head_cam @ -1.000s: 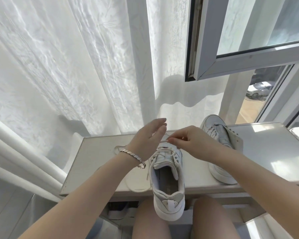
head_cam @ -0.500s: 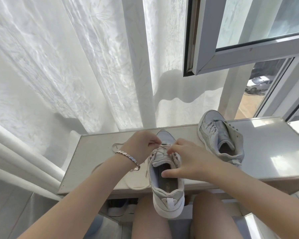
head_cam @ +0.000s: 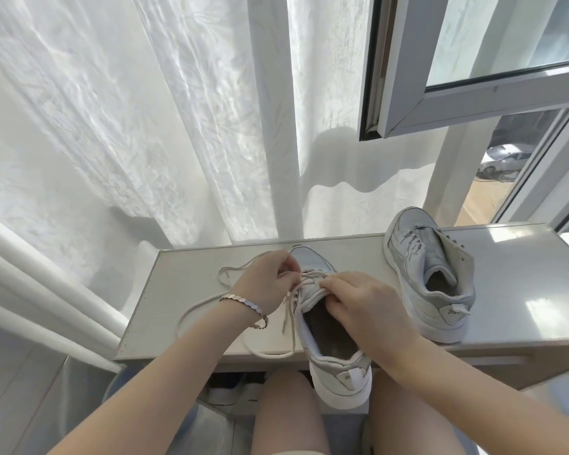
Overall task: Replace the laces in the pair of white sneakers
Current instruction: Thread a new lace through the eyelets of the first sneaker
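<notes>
Both hands have dropped from the raised pull of a second ago onto the shoe they are lacing. Between the seated person's knees, the worn white low-top sneaker [head_cam: 342, 382] lies with its heel hanging over the near edge of the pale grey desk [head_cam: 184, 274]. Its long axis runs straight away from the body, toe toward the window.

The right hand [head_cam: 368, 310] curls over the padded white tongue [head_cam: 312, 292], fingers bent round its top edge above the open, empty mouth of the shoe. The left hand [head_cam: 266, 282], a silver link bracelet [head_cam: 243, 305] at its wrist, pinches the off-white flat shoelace [head_cam: 191, 312] beside the left eyelets. The slack loops out leftward across the desk, so the left hand looks nearer for the next threading.

Farther right stands the second white sneaker [head_cam: 408, 257], laced only toward the toe, nothing seen inside it. Behind hang a sheer white curtain [head_cam: 145, 126] and an open grey window frame [head_cam: 440, 93].
</notes>
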Demonstrator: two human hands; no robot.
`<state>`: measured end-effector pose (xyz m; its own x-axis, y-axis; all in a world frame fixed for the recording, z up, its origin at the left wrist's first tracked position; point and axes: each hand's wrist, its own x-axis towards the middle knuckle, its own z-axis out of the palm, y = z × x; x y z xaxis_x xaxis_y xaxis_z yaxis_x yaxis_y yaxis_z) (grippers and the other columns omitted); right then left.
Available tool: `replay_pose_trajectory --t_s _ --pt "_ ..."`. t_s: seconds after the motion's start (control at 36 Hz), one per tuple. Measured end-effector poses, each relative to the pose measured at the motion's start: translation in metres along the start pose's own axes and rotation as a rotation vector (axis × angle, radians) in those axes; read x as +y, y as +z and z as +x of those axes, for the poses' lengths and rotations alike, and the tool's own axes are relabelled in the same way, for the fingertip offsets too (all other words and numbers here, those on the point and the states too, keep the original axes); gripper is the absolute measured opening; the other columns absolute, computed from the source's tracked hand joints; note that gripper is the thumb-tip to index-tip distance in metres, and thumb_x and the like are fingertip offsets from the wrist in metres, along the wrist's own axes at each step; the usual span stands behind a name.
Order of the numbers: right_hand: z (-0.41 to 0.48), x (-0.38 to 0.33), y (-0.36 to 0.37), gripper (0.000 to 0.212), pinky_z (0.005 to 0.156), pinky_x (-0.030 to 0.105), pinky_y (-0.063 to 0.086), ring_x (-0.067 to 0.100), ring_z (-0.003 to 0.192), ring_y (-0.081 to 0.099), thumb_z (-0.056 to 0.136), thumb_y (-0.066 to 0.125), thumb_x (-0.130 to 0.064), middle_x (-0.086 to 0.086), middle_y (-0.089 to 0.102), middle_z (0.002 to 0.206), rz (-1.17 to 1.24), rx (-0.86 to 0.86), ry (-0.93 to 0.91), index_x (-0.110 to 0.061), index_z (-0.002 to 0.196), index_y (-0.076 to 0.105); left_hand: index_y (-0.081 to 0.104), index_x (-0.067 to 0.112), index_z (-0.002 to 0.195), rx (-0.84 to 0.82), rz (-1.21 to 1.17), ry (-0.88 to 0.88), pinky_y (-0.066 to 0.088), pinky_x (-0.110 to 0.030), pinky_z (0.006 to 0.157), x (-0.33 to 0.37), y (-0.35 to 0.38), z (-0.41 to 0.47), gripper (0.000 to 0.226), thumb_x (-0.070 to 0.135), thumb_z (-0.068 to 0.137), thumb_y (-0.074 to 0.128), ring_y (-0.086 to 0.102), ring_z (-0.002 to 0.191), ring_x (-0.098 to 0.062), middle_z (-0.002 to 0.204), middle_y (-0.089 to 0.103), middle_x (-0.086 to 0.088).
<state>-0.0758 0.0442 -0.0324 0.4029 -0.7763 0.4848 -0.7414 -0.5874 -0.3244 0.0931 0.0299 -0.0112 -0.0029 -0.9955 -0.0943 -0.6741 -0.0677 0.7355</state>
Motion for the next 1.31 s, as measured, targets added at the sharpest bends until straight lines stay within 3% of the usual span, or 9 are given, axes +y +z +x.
replay_pose_trajectory --t_s 0.14,0.39,0.61,0.72,0.81,0.92,1.03,1.14,1.31 --pt "-0.003 0.004 0.003 0.029 0.057 0.023 0.047 0.018 0.071 0.061 0.074 0.044 -0.026 -0.008 0.066 0.073 0.102 -0.040 0.062 -0.018 0.084 0.069 0.068 0.015 0.077 0.020 -0.159 -0.060 0.055 -0.029 0.074 -0.002 -0.002 -0.003 0.017 0.002 0.084 0.059 0.063 0.068 -0.014 0.071 0.066 0.001" --pt "-0.005 0.007 0.004 0.021 0.069 0.018 0.039 0.019 0.076 0.062 0.068 0.062 -0.014 -0.006 0.068 0.078 0.187 -0.046 0.096 -0.016 0.087 0.071 0.075 0.012 0.085 0.036 0.010 0.046 0.048 -0.027 0.081 -0.001 0.005 0.000 0.010 0.009 0.083 0.065 0.060 0.081 -0.013 0.079 0.063 0.002" --pt "-0.007 0.009 0.006 0.024 0.076 0.008 0.036 0.006 0.083 0.053 0.071 0.062 -0.013 -0.005 0.066 0.085 0.310 -0.047 0.130 -0.016 0.091 0.073 0.075 0.009 0.087 -0.022 0.098 0.027 0.034 -0.012 0.068 0.010 0.009 0.005 0.010 0.011 0.084 0.065 0.052 0.078 -0.009 0.077 0.054 0.007" --pt "-0.007 0.008 0.006 0.025 0.073 0.001 0.036 -0.001 0.079 0.050 0.072 0.062 -0.011 -0.010 0.055 0.081 0.387 -0.001 0.157 -0.013 0.093 0.075 0.075 0.018 0.078 -0.051 0.139 -0.027 0.046 -0.014 0.069 0.016 0.006 0.010 0.008 0.014 0.080 0.068 0.060 0.071 -0.009 0.073 0.065 0.004" --pt "-0.009 0.009 0.005 0.023 0.071 0.002 0.037 -0.002 0.076 0.049 0.073 0.064 -0.012 -0.012 0.051 0.080 0.388 0.012 0.143 -0.013 0.093 0.075 0.070 0.023 0.067 -0.017 0.127 -0.034 0.050 -0.022 0.076 0.016 0.004 0.011 0.010 0.017 0.073 0.074 0.064 0.076 -0.011 0.066 0.064 0.010" --pt "-0.012 0.013 0.002 0.019 0.071 0.012 0.045 0.003 0.076 0.056 0.073 0.066 -0.017 -0.007 0.057 0.079 0.431 0.015 0.167 -0.014 0.090 0.073 0.074 0.018 0.076 -0.035 0.107 0.019 0.049 -0.022 0.076 0.014 0.003 0.006 0.001 0.018 0.075 0.074 0.063 0.075 -0.009 0.072 0.066 0.006" --pt "-0.014 0.016 -0.001 0.020 0.078 0.020 0.050 0.004 0.083 0.059 0.072 0.067 -0.015 -0.006 0.060 0.086 0.485 -0.035 0.146 -0.017 0.091 0.067 0.075 0.018 0.082 -0.041 0.152 0.030 0.039 -0.012 0.059 0.008 0.004 0.002 0.007 0.017 0.081 0.068 0.050 0.061 -0.001 0.063 0.054 0.013" --pt "-0.016 0.021 -0.005 0.016 0.080 0.018 0.051 0.007 0.085 0.059 0.071 0.071 -0.018 -0.007 0.061 0.083 0.497 -0.039 0.176 -0.019 0.085 0.064 0.071 0.019 0.093 -0.023 0.176 0.044 0.041 -0.017 0.073 0.001 0.003 0.002 0.011 0.015 0.085 0.063 0.051 0.070 -0.001 0.085 0.061 0.007" --pt "-0.016 0.021 -0.004 0.012 0.074 0.021 0.051 0.007 0.079 0.060 0.071 0.076 -0.006 -0.004 0.063 0.079 0.467 -0.021 0.170 -0.012 0.077 0.068 0.067 0.018 0.099 -0.114 0.274 0.115 0.047 -0.025 0.083 0.007 0.001 0.007 0.017 0.011 0.086 0.059 0.056 0.079 -0.008 0.079 0.057 0.012"
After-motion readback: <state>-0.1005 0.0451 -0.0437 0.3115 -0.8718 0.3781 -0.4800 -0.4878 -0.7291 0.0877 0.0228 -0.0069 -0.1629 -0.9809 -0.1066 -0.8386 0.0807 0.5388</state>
